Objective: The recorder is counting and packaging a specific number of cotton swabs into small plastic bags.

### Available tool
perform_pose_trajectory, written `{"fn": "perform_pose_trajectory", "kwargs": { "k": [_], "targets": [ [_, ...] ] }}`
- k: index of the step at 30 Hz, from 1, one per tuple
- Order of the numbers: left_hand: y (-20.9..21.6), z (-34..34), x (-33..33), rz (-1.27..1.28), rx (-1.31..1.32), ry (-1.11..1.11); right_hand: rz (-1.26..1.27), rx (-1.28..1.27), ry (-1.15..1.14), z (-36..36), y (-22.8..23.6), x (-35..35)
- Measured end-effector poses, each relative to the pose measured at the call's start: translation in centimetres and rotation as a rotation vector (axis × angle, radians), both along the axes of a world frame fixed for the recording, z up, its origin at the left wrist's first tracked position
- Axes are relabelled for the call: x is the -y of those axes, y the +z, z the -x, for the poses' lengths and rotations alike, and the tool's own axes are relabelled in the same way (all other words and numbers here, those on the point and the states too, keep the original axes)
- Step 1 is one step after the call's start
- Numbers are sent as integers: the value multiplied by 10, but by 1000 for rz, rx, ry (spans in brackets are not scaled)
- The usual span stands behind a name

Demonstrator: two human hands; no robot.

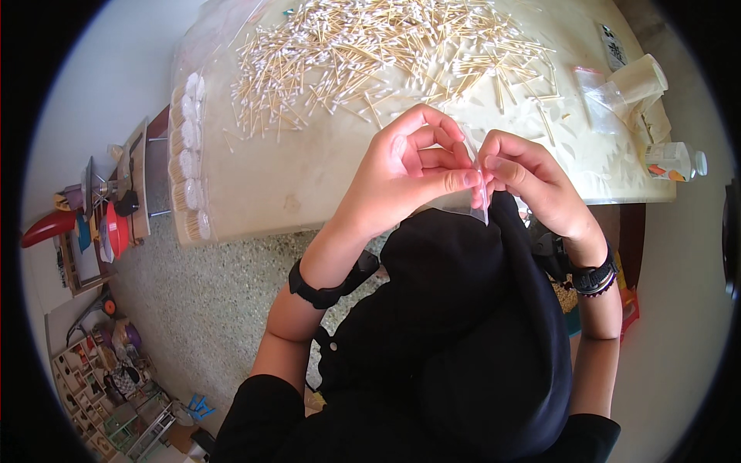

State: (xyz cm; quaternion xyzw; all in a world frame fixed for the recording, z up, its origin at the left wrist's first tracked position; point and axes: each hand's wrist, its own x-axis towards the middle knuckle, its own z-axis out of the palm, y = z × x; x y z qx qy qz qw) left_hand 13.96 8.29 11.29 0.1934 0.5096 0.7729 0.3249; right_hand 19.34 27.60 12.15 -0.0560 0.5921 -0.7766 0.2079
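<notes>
Both hands are raised at the near edge of the table, pinching a small clear plastic bag (480, 202) between them. My left hand (421, 166) grips one side of it with thumb and forefinger, the other fingers curled loosely. On the other side my right hand (532, 177) has thumb and fingertips closed on the bag's edge. A pinkish strip runs along that edge. Whether anything is inside the bag I cannot tell. Beyond my hands a wide loose heap of cotton swabs (370, 54) with white tips and wooden sticks spreads over the table.
Bags packed with cotton swabs (187, 158) line the left edge of the table (270, 185). At the right lie flat clear bags (600, 104), a pale roll (641, 77) and a white bottle (673, 162). A shelf with many small items (85, 378) stands at lower left.
</notes>
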Motion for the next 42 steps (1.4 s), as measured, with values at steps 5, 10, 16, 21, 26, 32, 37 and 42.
{"fn": "perform_pose_trajectory", "kwargs": {
  "k": [5,10,16,21,26,32,37,42],
  "targets": [
    [5,0,-1,26,58,38,-5,-7,1,0,-2,2],
    [1,-1,-2,18,54,40,-7,-17,27,-1,0,2],
    [-1,0,-2,2,77,21,11,-20,23,-1,-1,2],
    [-2,0,-2,-6,71,20,29,-18,27,0,-3,2],
    [1,1,-2,11,119,1,-27,-51,47,0,-2,3],
    [1,1,-2,31,112,-16,-37,-56,43,-1,-3,3],
    [-2,0,-2,1,129,-11,-30,-60,47,-1,-3,2],
    [-4,0,-2,-24,125,-15,-24,-66,52,-1,-4,0]
  ]
}}
